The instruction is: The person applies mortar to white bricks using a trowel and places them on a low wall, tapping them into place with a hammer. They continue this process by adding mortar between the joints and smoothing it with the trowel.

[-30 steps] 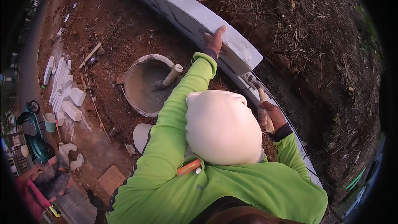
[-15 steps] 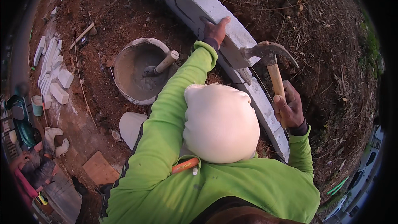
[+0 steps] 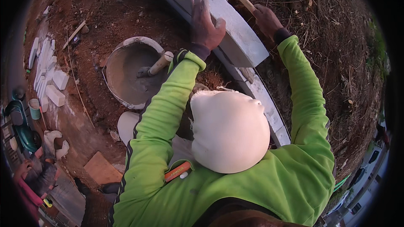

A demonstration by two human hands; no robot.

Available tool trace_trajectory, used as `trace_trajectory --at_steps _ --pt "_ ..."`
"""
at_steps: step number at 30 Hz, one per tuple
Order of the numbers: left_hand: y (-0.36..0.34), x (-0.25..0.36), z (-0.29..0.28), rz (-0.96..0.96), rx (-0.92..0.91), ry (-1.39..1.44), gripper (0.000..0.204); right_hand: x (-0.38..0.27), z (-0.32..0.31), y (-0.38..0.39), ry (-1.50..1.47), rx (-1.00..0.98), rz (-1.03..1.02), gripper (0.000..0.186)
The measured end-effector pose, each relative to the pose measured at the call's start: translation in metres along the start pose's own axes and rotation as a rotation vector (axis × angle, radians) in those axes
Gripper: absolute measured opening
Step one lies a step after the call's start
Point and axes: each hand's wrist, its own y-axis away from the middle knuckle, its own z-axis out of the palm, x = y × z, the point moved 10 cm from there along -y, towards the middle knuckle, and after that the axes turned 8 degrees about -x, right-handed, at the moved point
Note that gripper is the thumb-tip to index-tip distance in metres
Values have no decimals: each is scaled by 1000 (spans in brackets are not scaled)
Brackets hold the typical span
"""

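My left hand (image 3: 205, 27) has its fingers stretched out against the side and top edge of a pale grey block (image 3: 246, 48), which sits on a lower course (image 3: 263, 103) of the low wall. My right hand (image 3: 265, 19) grips the wooden handle of a hammer (image 3: 246, 1), whose curved metal head is at the wall's far edge. Left of my forearm stands a round bucket (image 3: 113, 52) of grey mortar, with a wooden-handled tool (image 3: 159, 65) in it. A rounded white cloth-covered form (image 3: 229, 132) hides the middle foreground.
Dark soil and dry straw lie beyond the wall. At left are white block pieces (image 3: 57, 94), a pail (image 3: 35, 110), a green scooter (image 3: 27, 136) and a reddish board (image 3: 101, 168). A co-worker in pink (image 3: 31, 183) is at lower left. Vehicles show at the right rim.
The hammer has risen from low beside the wall to the block's upper far side, my right arm stretching forward. My left hand has shifted left, its fingers straightening.
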Motion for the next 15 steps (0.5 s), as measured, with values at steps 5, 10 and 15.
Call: trace_trajectory --at_steps 5,10,15 --pt "-32 71 27 406 -772 -789 97 55 34 -42 126 -5 -114 38" --pt "-31 34 60 577 -777 -668 63 42 56 -79 83 8 -195 40" --pt "-37 29 72 632 -743 -739 79 24 76 -90 263 -211 -597 41"
